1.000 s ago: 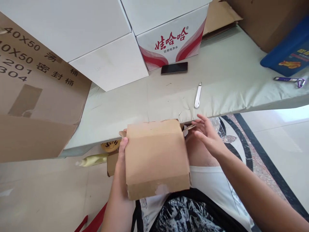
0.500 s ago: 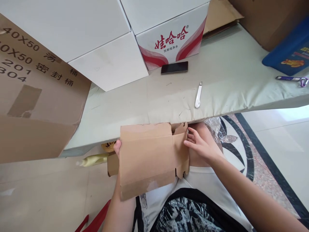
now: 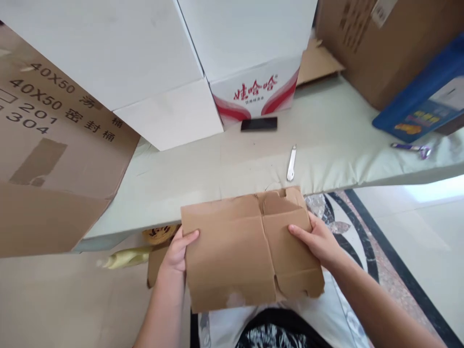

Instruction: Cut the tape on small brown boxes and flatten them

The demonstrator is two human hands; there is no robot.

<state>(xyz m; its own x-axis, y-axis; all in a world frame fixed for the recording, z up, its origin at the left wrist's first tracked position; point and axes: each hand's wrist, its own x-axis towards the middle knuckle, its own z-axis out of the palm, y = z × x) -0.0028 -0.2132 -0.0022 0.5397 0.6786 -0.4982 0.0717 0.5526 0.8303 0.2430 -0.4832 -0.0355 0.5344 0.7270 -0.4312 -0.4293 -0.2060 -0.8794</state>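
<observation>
A flattened brown cardboard box (image 3: 228, 256) lies spread above my lap, close to the table's front edge. My left hand (image 3: 179, 247) grips its left edge, thumb on top and fingers underneath. On the right, my right hand (image 3: 316, 237) holds the side flap, its thumb pressed on the upper face and the other fingers mostly hidden behind the board. Creases and small cut notches show along the fold between the main panel and that flap. A white utility knife (image 3: 291, 163) rests on the table just beyond the cardboard.
On the cloth-covered table (image 3: 174, 181) are a black phone (image 3: 259, 124), stacked white cartons (image 3: 170, 116), a large brown carton (image 3: 65, 159) at left, a blue jug (image 3: 416, 104) and a purple-handled tool (image 3: 409, 148) at right. A yellowish bottle (image 3: 126, 257) is below the table.
My right hand has taken hold of the side flap, which now lies flatter and further out to the right. My left thumb has come over the top face of the cardboard.
</observation>
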